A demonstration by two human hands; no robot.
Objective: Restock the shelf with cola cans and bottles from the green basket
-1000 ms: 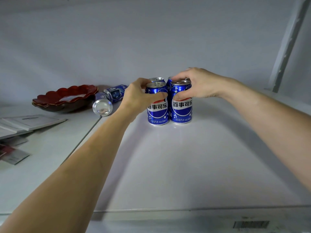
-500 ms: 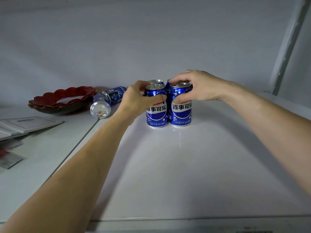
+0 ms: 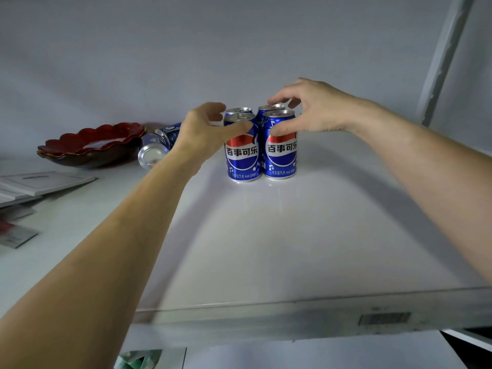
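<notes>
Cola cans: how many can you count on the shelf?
6: four upright in a block, front-left, front-right, back-left, back-right; two lying beside the red bowl. Others may be hidden.

The place looked like a shop or stockroom, seen at one white metal shelf. A barcode label was stuck on its front lip at about five o'clock, and a slotted upright rose at two o'clock. Branded blue cola cans stood in a tidy block near the middle. At nine o'clock lay a red scalloped dish, tipped cans and flat white boxes, more like mixed storage.
</notes>
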